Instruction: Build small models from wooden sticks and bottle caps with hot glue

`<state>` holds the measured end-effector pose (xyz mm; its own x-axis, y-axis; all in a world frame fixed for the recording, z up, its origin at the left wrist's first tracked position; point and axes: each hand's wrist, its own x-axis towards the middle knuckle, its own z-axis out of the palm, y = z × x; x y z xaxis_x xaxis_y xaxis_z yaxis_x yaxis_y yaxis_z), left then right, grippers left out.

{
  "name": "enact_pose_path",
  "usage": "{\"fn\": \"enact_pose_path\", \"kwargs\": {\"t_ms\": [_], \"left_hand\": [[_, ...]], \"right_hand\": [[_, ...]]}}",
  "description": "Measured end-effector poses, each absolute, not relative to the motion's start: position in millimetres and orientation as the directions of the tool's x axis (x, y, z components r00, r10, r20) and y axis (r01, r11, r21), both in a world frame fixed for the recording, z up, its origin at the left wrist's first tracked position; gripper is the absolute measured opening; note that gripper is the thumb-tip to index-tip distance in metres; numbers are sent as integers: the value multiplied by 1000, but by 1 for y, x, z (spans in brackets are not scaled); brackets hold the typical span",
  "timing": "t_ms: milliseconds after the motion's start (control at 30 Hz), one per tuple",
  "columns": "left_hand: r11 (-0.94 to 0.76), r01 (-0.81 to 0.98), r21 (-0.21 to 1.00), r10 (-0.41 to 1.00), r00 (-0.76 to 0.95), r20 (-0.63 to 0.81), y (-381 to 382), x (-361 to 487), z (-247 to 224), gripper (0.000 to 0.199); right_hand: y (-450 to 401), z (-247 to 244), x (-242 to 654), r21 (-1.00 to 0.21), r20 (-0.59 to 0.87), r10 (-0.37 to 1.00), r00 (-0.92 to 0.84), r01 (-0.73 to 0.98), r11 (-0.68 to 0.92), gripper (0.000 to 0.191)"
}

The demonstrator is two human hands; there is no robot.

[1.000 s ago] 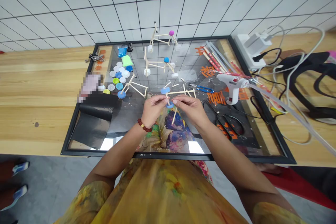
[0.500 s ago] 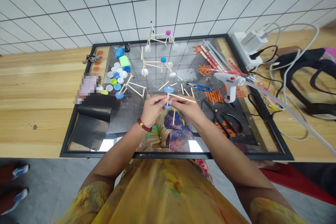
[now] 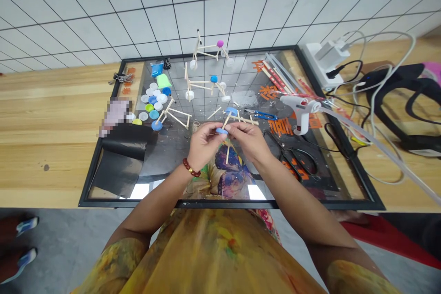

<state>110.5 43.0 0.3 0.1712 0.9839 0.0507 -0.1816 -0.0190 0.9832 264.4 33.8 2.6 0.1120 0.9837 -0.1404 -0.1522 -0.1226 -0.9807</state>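
My left hand [image 3: 203,146] is closed, its thumb and fingertips pinching the lower blue bottle cap [image 3: 221,131] of a small wooden-stick piece. A second blue bottle cap [image 3: 231,111] tops the short wooden stick [image 3: 226,121] that joins the two. My right hand [image 3: 251,141] grips the same piece with thumb and index finger close beside the lower cap. Another stick reaches rightward above my right fingers, and one more points down between my hands. Left of my hands stands a stick frame [image 3: 177,114] with a blue cap at its base.
Two stick models with white caps, one with a blue ball [image 3: 214,79], one with a pink ball [image 3: 220,43], stand behind. Loose caps [image 3: 153,99] lie left. Right are a glue gun [image 3: 302,111], blue-handled snips [image 3: 263,115], black scissors [image 3: 292,158] and cables.
The stick-and-cap piece has tilted in my hands, its upper cap leaning away to the right. My right fingers have shifted slightly up along it.
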Motion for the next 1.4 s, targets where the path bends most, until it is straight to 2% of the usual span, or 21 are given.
{"fn": "enact_pose_path", "kwargs": {"t_ms": [133, 200, 333, 400, 467, 533, 633, 733, 800, 900, 1000, 1167, 1400], "left_hand": [[271, -389, 880, 956, 217, -198, 50, 104, 11, 32], [348, -428, 834, 935, 222, -276, 55, 100, 13, 27], [504, -454, 735, 863, 305, -403, 65, 94, 13, 19], [616, -465, 636, 787, 402, -468, 67, 91, 13, 19], [679, -469, 565, 734, 464, -497, 69, 90, 13, 20], [681, -477, 555, 731, 468, -496, 70, 90, 12, 19], [626, -492, 606, 779, 433, -453, 69, 92, 10, 26], [510, -469, 721, 856, 358, -373, 67, 94, 8, 38], [428, -412, 805, 899, 289, -330, 65, 95, 7, 43], [368, -337, 867, 923, 247, -296, 63, 96, 7, 52], [364, -253, 896, 908, 313, -280, 61, 96, 6, 57], [348, -177, 921, 896, 353, -271, 56, 98, 2, 61], [328, -185, 926, 897, 369, -244, 50, 103, 5, 60]], "right_hand": [[33, 2, 278, -994, -85, 976, 202, -89, -69, 39], [33, 1, 285, -998, -50, 967, 248, -55, -37, 49], [34, 0, 288, -996, -73, 987, 140, -69, -64, 62], [34, 1, 286, -991, -106, 991, 83, -92, -99, 61], [33, 3, 283, -985, -135, 990, 28, -112, -131, 52], [31, 6, 280, -978, -170, 984, -49, -118, -174, 41], [27, 9, 277, -967, -199, 973, -118, -138, -214, 34], [26, 9, 275, -960, -184, 975, -121, -192, -205, 32], [25, 7, 275, -954, -189, 962, -198, -195, -228, 34], [27, 4, 274, -936, -239, 943, -233, -203, -288, 36], [29, 1, 269, -894, -326, 933, -151, -272, -356, 36], [30, 1, 259, -820, -414, 885, -215, -333, -465, 39], [29, 1, 253, -792, -429, 889, -160, -406, -456, 41]]}}
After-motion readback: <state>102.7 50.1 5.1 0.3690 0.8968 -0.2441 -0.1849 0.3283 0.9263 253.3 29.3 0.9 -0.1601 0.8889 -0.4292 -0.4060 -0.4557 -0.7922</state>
